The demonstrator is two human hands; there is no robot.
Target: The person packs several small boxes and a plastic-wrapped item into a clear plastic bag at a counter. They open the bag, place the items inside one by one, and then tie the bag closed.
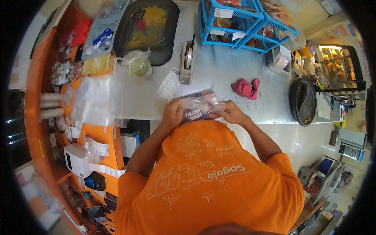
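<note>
At the near edge of the steel counter (223, 64), both my hands grip a clear plastic bag (202, 100) on top of a dark printed food box (192, 113). My left hand (174, 113) holds the bag and the box's left side. On the other side, my right hand (232, 112) pinches the bag between thumb and fingers. Just beyond the box lie a printed paper slip (169, 85) and a grey tape or sealing device (187, 63). A crumpled red cloth (245, 88) rests to the right. The box's contents are hidden.
A black tray (173, 35) with yellow food and a bagged green item (137, 65) stand at the back left. Blue plastic racks (235, 29) hold packets at the back. Right are a round black pan (304, 102) and a lit display case (337, 67). Clear bags (94, 100) lie left.
</note>
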